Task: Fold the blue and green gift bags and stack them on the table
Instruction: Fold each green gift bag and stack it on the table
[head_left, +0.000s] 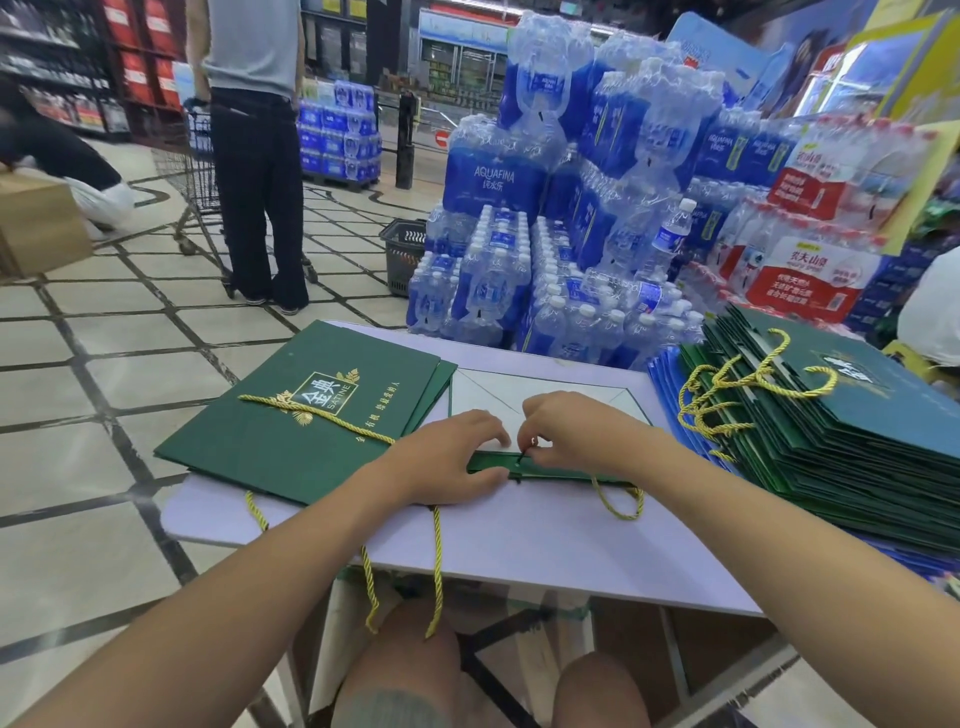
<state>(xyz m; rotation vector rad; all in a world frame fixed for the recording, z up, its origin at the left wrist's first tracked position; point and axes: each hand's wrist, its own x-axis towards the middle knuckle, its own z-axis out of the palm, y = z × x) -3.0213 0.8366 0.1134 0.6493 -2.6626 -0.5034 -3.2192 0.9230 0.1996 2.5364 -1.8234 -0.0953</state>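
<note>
Middle of the desk (519, 545), a green bag (540, 410) lies flat, its white creased panel facing up, and nothing shows inside it. The left hand (457, 460) rests on the bag's near green edge, fingers fairly straight, pressing down. The right hand (569, 434) is just beside it, fingers curled, pinching that same edge at a small dark spot that is too small to make out. A yellow cord (618, 506) loops out from the bag's near edge toward the person. Left of the bag and touching it, folded bags (291, 421) in green lie flat, logo up, with a gold handle across the top one. Nearer than the bag, hanging cords (436, 571) dangle off the desk's front edge. Right of the bag sits a tall slanting pile (841, 431) of green bags, yellow handles tangled on the side facing the bag. Blue bags (667, 371) peek out from under that pile. Beyond the bag, off the desk, shrink-wrapped water packs (519, 244) are stacked high. Beyond and left of the bag a dark basket (402, 254) sits on the floor, and I cannot tell what it holds. Farther left a shopper (260, 156) stands at a wire cart (195, 171). Far left of the bag there is a brown box (36, 223).
</note>
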